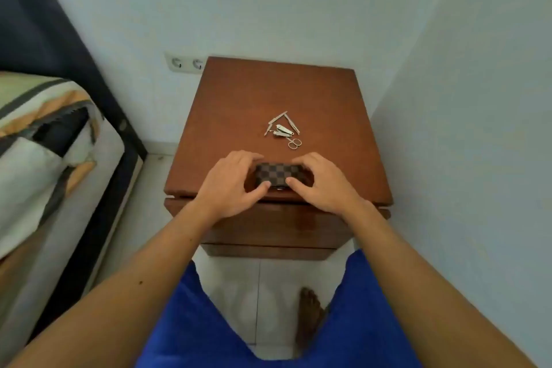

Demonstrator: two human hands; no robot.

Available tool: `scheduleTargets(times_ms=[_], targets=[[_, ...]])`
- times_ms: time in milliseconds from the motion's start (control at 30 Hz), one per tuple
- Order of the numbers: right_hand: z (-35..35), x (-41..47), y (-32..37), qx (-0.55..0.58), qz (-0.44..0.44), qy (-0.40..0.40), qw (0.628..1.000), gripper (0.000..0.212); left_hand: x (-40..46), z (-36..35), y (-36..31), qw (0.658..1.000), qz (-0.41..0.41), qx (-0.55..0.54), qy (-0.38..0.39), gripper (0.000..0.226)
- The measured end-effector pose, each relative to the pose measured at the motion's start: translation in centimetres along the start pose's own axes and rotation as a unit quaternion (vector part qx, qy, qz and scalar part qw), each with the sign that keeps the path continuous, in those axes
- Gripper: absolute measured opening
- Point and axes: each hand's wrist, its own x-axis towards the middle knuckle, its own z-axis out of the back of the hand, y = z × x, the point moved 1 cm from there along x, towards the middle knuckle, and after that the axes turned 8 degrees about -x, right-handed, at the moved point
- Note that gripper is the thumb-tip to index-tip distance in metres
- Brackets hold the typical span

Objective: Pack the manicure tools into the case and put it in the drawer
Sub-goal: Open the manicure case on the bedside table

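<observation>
The case (pixel 278 174), a small brown checkered one, lies shut near the front edge of the desk (pixel 239 98), and we have both hands on it. Starting at the far left, the bed (pixel 44 143) with its striped cover stands well apart from our work, and a double wall socket (pixel 186 63) sits just behind the desk's back corner. Our left hand (pixel 233 181) grasps the left end of the case, fingers curled over the far side and the thumb pressed against the near edge; our right hand (pixel 321 181) mirrors it on the right end, thumb on the near edge beside what looks like a small clasp, though it is too small to be sure. Beyond the case, toward the middle of the desk, the manicure tools (pixel 283 128) lie in a loose heap, not yet packed: thin files, a nail clipper (pixel 283 130) and small scissors (pixel 294 143) at the near right of the pile. We judge the step in hand to be opening the case. To do it well, we should steady it flat with the fingers, lift the lid with the thumbs, and keep it from sliding off the front edge, which is close. The drawer (pixel 268 227) below appears closed.
</observation>
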Motion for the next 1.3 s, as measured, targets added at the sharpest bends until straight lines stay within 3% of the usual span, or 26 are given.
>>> scheduleTargets(times_ms=[200, 400, 767, 933, 1300], targets=[[-1.2, -2.5, 0.0, -0.003, 0.012, 0.006, 1.0, 0.052, -1.8, -1.0, -0.2, 0.999, 0.034, -0.028, 0.0, 0.063], [-1.3, -2.4, -0.5, 0.007, 0.004, -0.009, 1.0, 0.046, -0.8, -2.4, 0.7, 0.996, 0.084, -0.042, 0.008, 0.082], [-0.1, 0.1, -2.3, 0.146, -0.031, 0.003, 0.989, 0.033, 0.0, -2.9, 1.3, 0.976, 0.199, -0.092, -0.013, 0.075], [0.0, 0.8, -3.0, 0.159, -0.033, 0.034, 0.986, 0.034, 0.2, -2.3, 1.5, 0.97, 0.21, -0.124, 0.011, 0.086], [-0.1, 1.4, -3.5, 0.227, -0.055, 0.012, 0.972, 0.019, 0.0, -2.6, 1.5, 0.979, 0.178, -0.096, -0.007, 0.079]])
